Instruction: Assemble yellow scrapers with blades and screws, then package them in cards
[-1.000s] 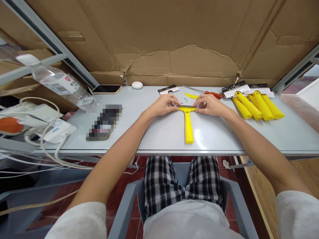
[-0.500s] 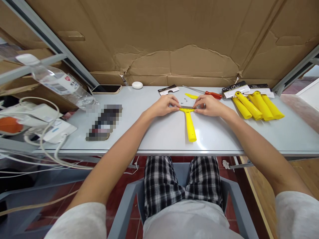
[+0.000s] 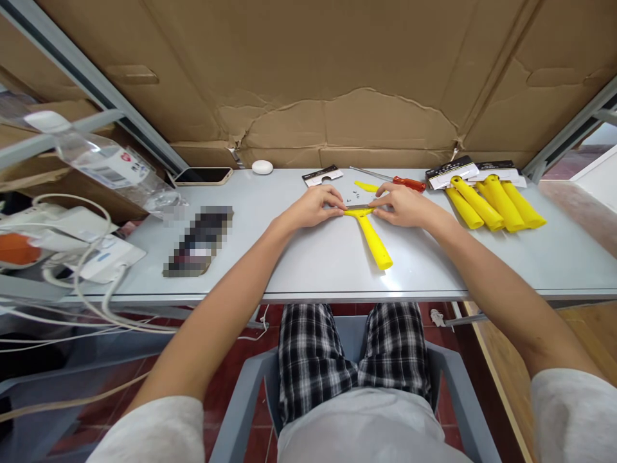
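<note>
A yellow scraper handle (image 3: 374, 244) lies on the grey table, its wide head away from me and its grip slanting toward the front edge, to the right. Along that head runs a thin metal blade (image 3: 357, 207). My left hand (image 3: 322, 206) pinches the blade's left end between thumb and fingers. At the right end, my right hand (image 3: 396, 204) pinches the blade too. Just beyond the blade are several tiny metal pieces (image 3: 355, 194) and a flat yellow piece (image 3: 366, 186).
A screwdriver (image 3: 409, 183) and a black card (image 3: 322, 175) lie behind my hands. Several yellow handles (image 3: 504, 202) with packaging are at the right. A phone (image 3: 203, 175), a white case (image 3: 262, 167), a blurred object (image 3: 198, 241), a bottle (image 3: 108, 161) and cables are leftward.
The yellow handle's grip end has swung to the right. Both hands remain at the ends of the blade, and the whole view has shifted slightly.
</note>
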The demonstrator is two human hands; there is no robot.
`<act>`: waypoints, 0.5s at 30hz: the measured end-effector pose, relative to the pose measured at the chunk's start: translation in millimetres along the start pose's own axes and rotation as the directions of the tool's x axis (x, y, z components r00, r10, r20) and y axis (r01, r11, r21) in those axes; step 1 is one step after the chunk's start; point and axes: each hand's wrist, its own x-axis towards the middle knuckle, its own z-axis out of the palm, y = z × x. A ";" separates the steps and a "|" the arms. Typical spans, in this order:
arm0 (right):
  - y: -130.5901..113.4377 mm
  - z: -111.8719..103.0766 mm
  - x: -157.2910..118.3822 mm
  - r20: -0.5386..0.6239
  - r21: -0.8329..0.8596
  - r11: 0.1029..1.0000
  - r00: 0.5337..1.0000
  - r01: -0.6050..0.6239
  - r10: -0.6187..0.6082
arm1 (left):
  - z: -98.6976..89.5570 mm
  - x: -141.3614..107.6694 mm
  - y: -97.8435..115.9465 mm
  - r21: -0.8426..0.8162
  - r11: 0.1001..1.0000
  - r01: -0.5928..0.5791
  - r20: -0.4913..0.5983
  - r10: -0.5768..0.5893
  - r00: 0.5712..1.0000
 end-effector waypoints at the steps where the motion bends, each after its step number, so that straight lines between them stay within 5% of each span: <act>1: 0.2 1.2 0.5 -0.006 0.010 1.000 1.000 0.002 -0.002 | 0.1 0.1 -0.1 0.004 1.000 -0.003 0.000 0.003 1.000; 15: 6.8 12.7 8.8 -0.123 0.165 0.985 0.992 0.048 -0.027 | 1.9 0.9 -5.5 0.025 0.999 -0.028 -0.026 0.029 0.999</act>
